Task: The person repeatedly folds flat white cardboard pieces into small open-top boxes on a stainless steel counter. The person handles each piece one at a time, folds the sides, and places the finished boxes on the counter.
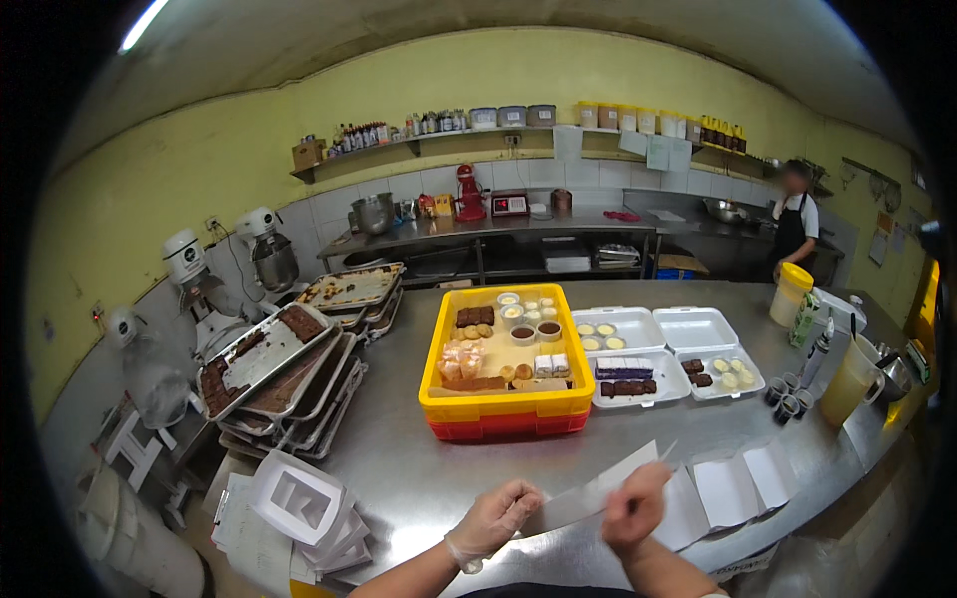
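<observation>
My left hand, in a clear plastic glove, pinches the near end of a white card box piece. The piece slants up to the right and is partly folded. My right hand is curled closed at its other end, and its fingers hide part of the card. Beside my right hand, white open card boxes stand in a row along the table's near edge. Beyond my hands sits a yellow crate stacked on a red one, holding brownies, cookies, small pastries and cups of sauce.
White foam clamshells with brownies and round pale sweets lie open right of the crate. Small dark cups and a pitcher stand farther right. Baking trays pile up at left, above windowed white boxes. A person stands at the back right.
</observation>
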`<state>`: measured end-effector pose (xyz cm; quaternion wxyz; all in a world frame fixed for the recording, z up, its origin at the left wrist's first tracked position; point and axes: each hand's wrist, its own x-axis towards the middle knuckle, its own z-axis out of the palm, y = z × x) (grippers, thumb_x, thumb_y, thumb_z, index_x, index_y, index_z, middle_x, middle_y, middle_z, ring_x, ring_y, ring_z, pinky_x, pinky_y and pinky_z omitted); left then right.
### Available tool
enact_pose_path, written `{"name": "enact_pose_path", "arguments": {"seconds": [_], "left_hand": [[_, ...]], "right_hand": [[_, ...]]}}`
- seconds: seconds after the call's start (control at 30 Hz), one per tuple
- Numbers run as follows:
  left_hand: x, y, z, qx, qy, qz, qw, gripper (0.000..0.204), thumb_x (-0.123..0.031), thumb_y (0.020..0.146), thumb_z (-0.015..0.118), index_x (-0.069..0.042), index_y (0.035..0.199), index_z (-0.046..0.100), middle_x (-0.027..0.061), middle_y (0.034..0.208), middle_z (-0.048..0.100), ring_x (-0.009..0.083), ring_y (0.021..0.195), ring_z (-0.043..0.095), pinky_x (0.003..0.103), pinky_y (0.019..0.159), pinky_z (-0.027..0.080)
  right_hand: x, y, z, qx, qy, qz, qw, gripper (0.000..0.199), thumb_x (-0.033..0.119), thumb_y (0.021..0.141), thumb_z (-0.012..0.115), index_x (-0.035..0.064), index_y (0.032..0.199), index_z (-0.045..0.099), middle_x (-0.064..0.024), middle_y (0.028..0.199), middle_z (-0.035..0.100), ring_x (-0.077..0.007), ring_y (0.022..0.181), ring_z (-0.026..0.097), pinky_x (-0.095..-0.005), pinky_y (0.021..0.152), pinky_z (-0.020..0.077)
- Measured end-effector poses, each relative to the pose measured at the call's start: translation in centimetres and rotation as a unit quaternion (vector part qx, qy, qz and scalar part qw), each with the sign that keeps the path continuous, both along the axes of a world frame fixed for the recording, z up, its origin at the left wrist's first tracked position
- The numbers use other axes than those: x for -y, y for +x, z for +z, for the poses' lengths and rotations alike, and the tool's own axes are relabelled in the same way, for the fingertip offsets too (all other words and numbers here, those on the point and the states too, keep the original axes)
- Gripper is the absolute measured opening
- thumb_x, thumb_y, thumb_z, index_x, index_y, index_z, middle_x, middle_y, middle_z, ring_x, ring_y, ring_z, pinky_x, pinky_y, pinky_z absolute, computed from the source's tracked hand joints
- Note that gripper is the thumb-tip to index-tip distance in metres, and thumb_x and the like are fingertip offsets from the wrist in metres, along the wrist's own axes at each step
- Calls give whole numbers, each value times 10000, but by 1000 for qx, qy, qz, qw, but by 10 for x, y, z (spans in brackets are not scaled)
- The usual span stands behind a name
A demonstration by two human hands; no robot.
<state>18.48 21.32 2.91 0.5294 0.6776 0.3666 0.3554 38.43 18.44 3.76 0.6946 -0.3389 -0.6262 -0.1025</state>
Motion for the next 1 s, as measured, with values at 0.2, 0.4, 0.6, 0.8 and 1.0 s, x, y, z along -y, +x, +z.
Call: {"name": "enact_pose_path", "arguments": {"seconds": [0.2, 0.4, 0.6, 0.8, 1.0], "left_hand": [[14, 16, 12, 1, 51, -16, 999, 195, -193, 957, 530, -11, 946, 599, 42, 814, 592, 120, 750, 535, 262, 694, 455], [8, 26, 16, 65, -40, -44, 996, 190, -193, 939, 548, -23, 892, 619, 33, 718, 586, 127, 717, 535, 285, 675, 442], [3, 12, 30, -99, 346, 30, 933, 123, -202, 872, 587, -94, 854, 642, 44, 769, 616, 264, 720, 561, 397, 710, 397], [9, 9, 35, -255, 482, 109, 831, 60, -236, 830, 626, -176, 826, 619, -25, 721, 572, 187, 747, 553, 382, 790, 326], [5, 9, 16, -310, 525, 123, 783, 65, -237, 804, 626, -196, 787, 579, -49, 724, 566, 162, 749, 551, 366, 779, 324]], "right_hand": [[-1, 14, 7, 60, 39, -39, 997, 131, 121, 749, 592, 105, 784, 467, -41, 725, 474, -228, 697, 453, -390, 746, 330], [14, 18, 19, 162, 1, 66, 985, 184, 132, 680, 650, 148, 700, 468, 16, 669, 464, -205, 709, 465, -397, 824, 296], [4, 19, 17, 197, -50, -89, 975, 164, 142, 645, 669, 174, 683, 512, 18, 705, 537, -191, 762, 499, -398, 946, 251], [4, 10, -2, 317, -50, -110, 941, 156, 186, 677, 703, 194, 745, 563, 57, 883, 568, -185, 978, 487, -432, 1046, 169], [3, 12, -15, 298, -159, -72, 939, 199, 244, 683, 753, 194, 824, 622, 25, 1012, 560, -225, 1071, 463, -451, 1009, 228]]}}
